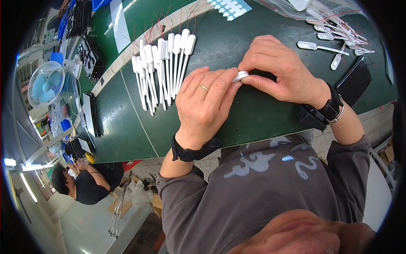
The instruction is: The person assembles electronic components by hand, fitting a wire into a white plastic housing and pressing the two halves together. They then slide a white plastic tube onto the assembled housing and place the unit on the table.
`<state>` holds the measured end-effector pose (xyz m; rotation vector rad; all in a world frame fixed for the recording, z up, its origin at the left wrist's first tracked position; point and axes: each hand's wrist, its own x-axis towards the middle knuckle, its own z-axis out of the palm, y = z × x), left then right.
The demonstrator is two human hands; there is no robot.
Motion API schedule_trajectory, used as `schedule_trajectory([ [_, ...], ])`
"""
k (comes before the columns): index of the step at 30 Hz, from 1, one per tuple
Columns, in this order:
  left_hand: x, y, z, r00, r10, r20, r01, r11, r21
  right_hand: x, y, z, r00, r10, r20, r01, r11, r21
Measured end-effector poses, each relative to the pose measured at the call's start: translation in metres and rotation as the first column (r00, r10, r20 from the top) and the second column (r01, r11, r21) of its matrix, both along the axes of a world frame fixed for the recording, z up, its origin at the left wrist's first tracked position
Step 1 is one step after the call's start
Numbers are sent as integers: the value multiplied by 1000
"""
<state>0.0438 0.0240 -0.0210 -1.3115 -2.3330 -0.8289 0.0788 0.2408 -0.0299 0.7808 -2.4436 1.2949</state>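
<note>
My left hand (203,99) and my right hand (281,70) meet over the green table. Between their thumbs and fingertips they pinch a small white plastic piece (241,76), seen edge-on; the fingers cover much of it, so its full shape is hidden. Left of my hands lies a row of white paddle-shaped sticks (167,55), wide heads away from me, with thin red wires trailing past the heads. Several similar white paddle parts (315,45), with hollow-looking heads, are scattered at the far right.
A clear plastic bag (325,12) lies at the back right above a bundle of wired parts. Near the right edge rests a black phone-like slab (355,80). A light blue sticker sheet (230,7) is at the back. A fan (45,84) and another person (91,184) are at left.
</note>
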Motion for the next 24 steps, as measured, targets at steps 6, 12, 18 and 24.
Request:
schedule_trajectory([
  [6,2,-2,-4,998,-31,59,29,999,31,0,1,1,999,21,-41,-19,999,50],
  [12,0,-2,-4,999,-45,28,45,999,-2,0,1,2,997,34,-73,-27,995,95],
  [18,-4,-4,-3,1000,2,-21,-3,998,-59,3,1,6,970,18,244,2,997,-81],
  [24,5,-5,4,950,77,304,-81,997,0,4,1,5,957,-24,288,88,973,-212],
])
